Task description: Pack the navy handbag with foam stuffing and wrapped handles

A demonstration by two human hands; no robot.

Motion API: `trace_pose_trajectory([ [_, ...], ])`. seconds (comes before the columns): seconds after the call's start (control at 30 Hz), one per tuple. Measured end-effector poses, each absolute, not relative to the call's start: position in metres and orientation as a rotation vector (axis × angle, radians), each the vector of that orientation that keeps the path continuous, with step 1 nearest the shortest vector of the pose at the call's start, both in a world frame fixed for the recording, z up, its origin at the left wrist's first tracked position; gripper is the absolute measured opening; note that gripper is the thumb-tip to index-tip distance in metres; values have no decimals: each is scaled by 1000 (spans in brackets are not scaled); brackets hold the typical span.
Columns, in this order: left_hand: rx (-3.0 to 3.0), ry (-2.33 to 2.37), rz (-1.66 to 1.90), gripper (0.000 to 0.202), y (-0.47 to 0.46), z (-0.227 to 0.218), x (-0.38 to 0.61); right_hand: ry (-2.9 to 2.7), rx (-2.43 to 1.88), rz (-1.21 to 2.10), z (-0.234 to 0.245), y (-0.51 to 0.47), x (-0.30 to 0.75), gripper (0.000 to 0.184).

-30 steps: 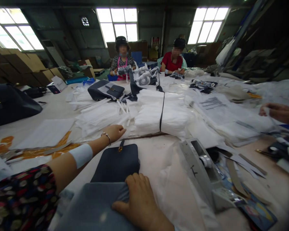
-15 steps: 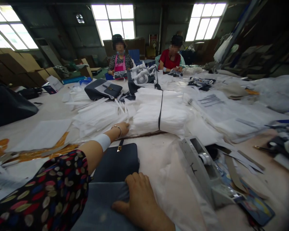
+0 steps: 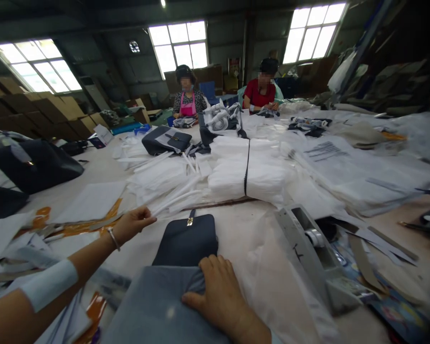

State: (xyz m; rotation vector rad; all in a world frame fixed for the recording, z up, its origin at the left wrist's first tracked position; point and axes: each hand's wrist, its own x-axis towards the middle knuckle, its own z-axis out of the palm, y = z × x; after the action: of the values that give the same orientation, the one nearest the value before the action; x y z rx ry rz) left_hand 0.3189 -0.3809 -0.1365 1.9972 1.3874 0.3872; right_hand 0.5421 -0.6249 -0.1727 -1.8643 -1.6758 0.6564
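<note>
Left hand [image 3: 132,223] pinches the near end of a thin white paper strip [image 3: 175,198]. Right hand [image 3: 217,296] clutches soft grey cloth bag [image 3: 154,310], bunched over smooth navy leather handbag [image 3: 186,239], directly ahead.

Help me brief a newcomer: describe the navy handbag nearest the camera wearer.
On the long table, look just this side of the white bundle tied with a black band. The navy handbag lies there, its near end tucked in a grey cloth cover gripped by the right hand. Unlike the other dark bags, it is half covered and shows a gold clasp.
</note>
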Motion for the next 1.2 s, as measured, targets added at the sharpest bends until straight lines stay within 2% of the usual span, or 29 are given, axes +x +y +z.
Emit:
trace_pose_trajectory([
  [0.1,1827,1351,427,41,-388,-140,308,-1689,-1870,653,-172,-624,541,44],
  [0.27,1665,1265,357,61,-399,-141,312,-1689,-1881,654,-173,-623,541,43],
  [0.7,1797,1140,-196,38,-432,-139,327,-1736,-1894,647,-171,-623,544,49],
  [0.97,1790,1141,-56,36,-400,-144,323,-1698,-1882,649,-172,-622,543,47],
  [1.2,1922,1256,125,48,-364,-134,350,-1685,-1871,661,-175,-624,542,47],
])
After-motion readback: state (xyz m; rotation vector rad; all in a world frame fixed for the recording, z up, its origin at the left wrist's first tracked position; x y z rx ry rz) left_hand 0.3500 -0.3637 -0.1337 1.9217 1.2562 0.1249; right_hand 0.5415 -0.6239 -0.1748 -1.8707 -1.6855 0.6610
